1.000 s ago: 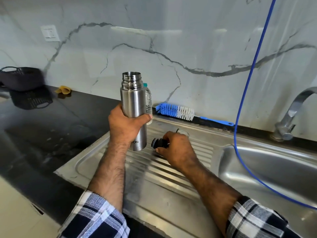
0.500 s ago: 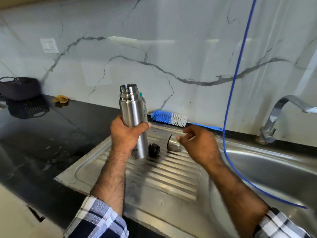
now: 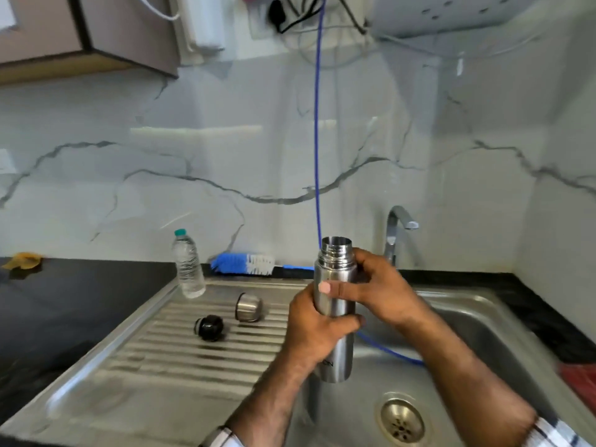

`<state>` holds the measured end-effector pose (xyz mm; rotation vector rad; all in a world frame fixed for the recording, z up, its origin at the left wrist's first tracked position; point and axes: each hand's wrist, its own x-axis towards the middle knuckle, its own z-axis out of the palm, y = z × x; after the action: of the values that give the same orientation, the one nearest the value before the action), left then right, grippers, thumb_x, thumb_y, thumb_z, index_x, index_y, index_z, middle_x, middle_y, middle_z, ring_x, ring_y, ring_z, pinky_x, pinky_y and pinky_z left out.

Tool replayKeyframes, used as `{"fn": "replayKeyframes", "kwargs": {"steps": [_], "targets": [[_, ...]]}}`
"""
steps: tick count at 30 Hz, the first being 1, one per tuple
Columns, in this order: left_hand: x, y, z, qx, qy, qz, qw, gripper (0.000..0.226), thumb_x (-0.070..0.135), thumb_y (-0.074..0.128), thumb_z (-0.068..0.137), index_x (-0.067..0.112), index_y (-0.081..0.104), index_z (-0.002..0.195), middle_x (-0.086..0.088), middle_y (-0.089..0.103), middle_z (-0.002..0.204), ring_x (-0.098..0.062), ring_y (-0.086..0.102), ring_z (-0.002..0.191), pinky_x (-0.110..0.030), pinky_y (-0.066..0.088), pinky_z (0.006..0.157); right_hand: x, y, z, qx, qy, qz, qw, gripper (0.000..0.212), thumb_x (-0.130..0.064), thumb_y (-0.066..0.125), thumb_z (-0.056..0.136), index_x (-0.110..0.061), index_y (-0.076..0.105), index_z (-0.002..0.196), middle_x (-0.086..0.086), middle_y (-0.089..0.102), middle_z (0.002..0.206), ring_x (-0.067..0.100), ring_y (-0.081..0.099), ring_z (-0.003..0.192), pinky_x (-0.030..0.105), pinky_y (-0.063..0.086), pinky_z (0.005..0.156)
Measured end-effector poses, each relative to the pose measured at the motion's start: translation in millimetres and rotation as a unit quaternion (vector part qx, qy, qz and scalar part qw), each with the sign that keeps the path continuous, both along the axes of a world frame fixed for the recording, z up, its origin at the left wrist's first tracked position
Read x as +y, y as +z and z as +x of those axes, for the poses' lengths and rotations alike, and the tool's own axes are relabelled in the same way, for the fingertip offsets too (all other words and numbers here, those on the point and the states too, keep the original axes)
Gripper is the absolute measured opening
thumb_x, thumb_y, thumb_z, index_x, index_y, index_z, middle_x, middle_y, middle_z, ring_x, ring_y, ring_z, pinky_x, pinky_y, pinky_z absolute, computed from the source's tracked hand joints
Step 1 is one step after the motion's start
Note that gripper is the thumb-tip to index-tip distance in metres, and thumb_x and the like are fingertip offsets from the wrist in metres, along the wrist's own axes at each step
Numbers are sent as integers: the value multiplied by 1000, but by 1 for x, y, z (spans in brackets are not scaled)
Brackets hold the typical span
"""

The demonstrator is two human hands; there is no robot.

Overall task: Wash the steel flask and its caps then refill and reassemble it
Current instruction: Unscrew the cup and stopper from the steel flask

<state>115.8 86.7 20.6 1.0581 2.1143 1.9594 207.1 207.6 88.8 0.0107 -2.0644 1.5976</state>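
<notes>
The steel flask (image 3: pixel 335 304) stands upright and uncapped in the air over the sink basin (image 3: pixel 477 321). My left hand (image 3: pixel 314 330) grips its middle from the left. My right hand (image 3: pixel 383 293) wraps round its upper body from the right, just under the threaded neck. The black inner cap (image 3: pixel 209 327) lies on the ribbed drainboard (image 3: pixel 180 353). The steel outer cap (image 3: pixel 248 307) lies on its side a little behind it. Both caps are apart from my hands.
A small plastic water bottle (image 3: pixel 188 264) stands at the drainboard's back left. A blue and white bottle brush (image 3: pixel 245 263) lies along the wall. A blue hose (image 3: pixel 317 133) hangs down into the basin. The tap (image 3: pixel 398 229) is behind the flask, the drain (image 3: pixel 401 417) below.
The flask has moved right from above the drainboard to over the basin. My right hand left the caps and took hold of the flask. The view swung right and up.
</notes>
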Motion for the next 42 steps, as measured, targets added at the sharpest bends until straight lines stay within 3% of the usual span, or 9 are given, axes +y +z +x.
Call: {"fn": "replayKeyframes", "kwargs": {"steps": [4, 10, 13, 16, 19, 23, 26, 31, 42], "targets": [[33, -10, 10, 10, -65, -23, 998, 53, 25, 96, 60, 28, 75, 108, 3, 81, 97, -19, 78, 90, -52, 65, 83, 35, -12, 23, 10, -54, 30, 998, 49, -32, 99, 69, -15, 77, 109, 8, 81, 100, 29, 78, 95, 40, 63, 87], [37, -36, -21, -6, -214, -112, 970, 86, 36, 97, 61, 33, 57, 138, 6, 69, 135, -13, 66, 126, -43, 57, 104, 70, -43, 37, 23, -148, -29, 988, 45, -33, 98, 67, -15, 79, 104, 9, 81, 97, 29, 78, 90, 44, 63, 85], [42, -48, -34, -65, -134, -81, 986, 67, 30, 92, 58, 26, 64, 118, -1, 73, 123, -16, 71, 97, -46, 59, 96, 87, -62, 36, -54, -201, 39, 977, 35, -30, 100, 70, -20, 81, 98, -2, 81, 90, 13, 76, 81, 32, 60, 78], [50, -58, -47, -88, -33, -91, 991, 58, 47, 88, 52, 26, 68, 103, -1, 78, 101, -16, 66, 77, -44, 59, 80, 97, -85, 33, -158, -240, 105, 952, 37, -39, 101, 63, -26, 80, 91, -10, 79, 81, 6, 74, 73, 26, 54, 69], [51, -63, -52, -94, -19, -110, 989, 57, 53, 87, 53, 30, 69, 103, 5, 78, 101, -18, 70, 79, -43, 61, 78, 99, -102, 30, -275, -264, 201, 902, 41, -48, 101, 58, -26, 76, 82, -7, 73, 69, 9, 69, 68, 26, 47, 59], [50, -63, -48, -74, -37, -124, 989, 63, 61, 86, 53, 36, 68, 107, 11, 76, 105, -26, 75, 93, -45, 65, 83, 98, -115, 25, -382, -251, 258, 851, 48, -50, 99, 59, -26, 74, 92, -7, 71, 80, 10, 67, 75, 27, 48, 61], [49, -62, -47, -66, -44, -129, 988, 64, 62, 85, 54, 37, 67, 109, 12, 75, 108, -22, 75, 94, -44, 65, 83, 94, -120, 20, -417, -245, 298, 823, 51, -51, 98, 59, -29, 70, 94, -8, 67, 82, 9, 63, 76, 27, 46, 61], [48, -62, -48, -64, -44, -134, 988, 50, 46, 91, 69, 39, 66, 112, 13, 75, 109, -18, 75, 99, -45, 65, 88, 83, -124, 14, -458, -241, 353, 780, 61, -57, 95, 58, -30, 68, 106, -5, 68, 92, 15, 65, 86, 40, 61, 84], [48, -60, -44, -66, -56, -143, 986, 49, 41, 92, 76, 37, 65, 117, 12, 75, 111, -17, 76, 100, -50, 64, 92, 68, -118, 12, -482, -224, 424, 733, 60, -57, 93, 60, -31, 69, 108, -5, 68, 90, 16, 65, 84, 38, 59, 82]]}}
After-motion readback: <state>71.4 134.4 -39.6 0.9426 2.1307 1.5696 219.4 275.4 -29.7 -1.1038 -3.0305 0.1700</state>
